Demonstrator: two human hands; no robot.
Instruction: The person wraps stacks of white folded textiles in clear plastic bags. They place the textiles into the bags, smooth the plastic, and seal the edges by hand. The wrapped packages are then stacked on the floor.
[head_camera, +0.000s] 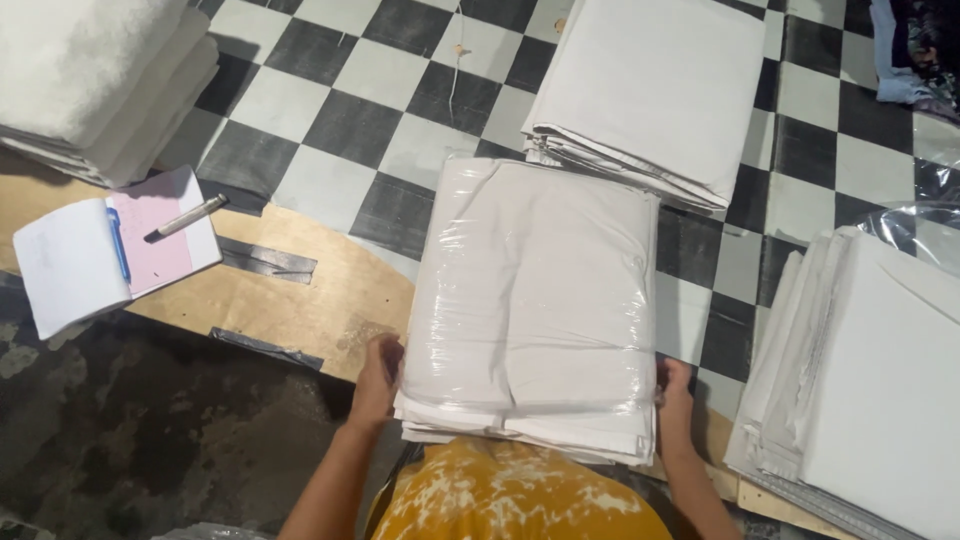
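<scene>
A stack of folded white cloth wrapped in clear plastic (535, 290) lies in front of me, its near end open with cloth layers showing. My left hand (377, 380) grips the stack's near left corner. My right hand (675, 392) holds the near right corner. Both hands clasp the bundle's edges from the sides.
Another folded white pile (650, 90) lies beyond on the black-and-white checkered floor (340, 100). More white stacks sit at the right (880, 390) and far left (90, 80). An open notebook (100, 250) with a blue pen and a marker (188, 216) rests on a brown board (290, 300).
</scene>
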